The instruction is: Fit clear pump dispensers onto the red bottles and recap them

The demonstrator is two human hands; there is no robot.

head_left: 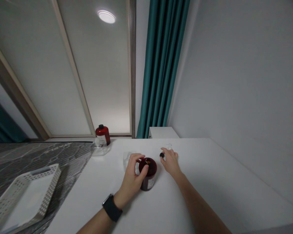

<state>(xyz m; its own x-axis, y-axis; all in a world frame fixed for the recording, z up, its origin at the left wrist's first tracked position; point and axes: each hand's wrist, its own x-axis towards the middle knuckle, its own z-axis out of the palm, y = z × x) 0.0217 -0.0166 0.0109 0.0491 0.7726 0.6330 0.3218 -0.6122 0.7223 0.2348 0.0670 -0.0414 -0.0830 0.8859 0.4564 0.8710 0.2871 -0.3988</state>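
White bench (166, 208): left hand (133, 178) clamped round upright, open-mouthed bottle (150, 177). Right hand (171, 162) pinches black cap (161, 155), right of and beyond bottle mouth, apart.

A dark red-brown, translucent cylindrical bottle (149, 176) with rounded shoulders stands about upright on the smooth white tabletop (156, 214), gripped at its shoulder. Its mouth is uncapped, showing an orange-brown tint inside, and 1 pale label (150, 183) wraps part of the lower side; any print is too small to read. A small, round black cap (162, 155) is pinched between 2 fingertips, apart from the bottle, to its right and slightly farther back.
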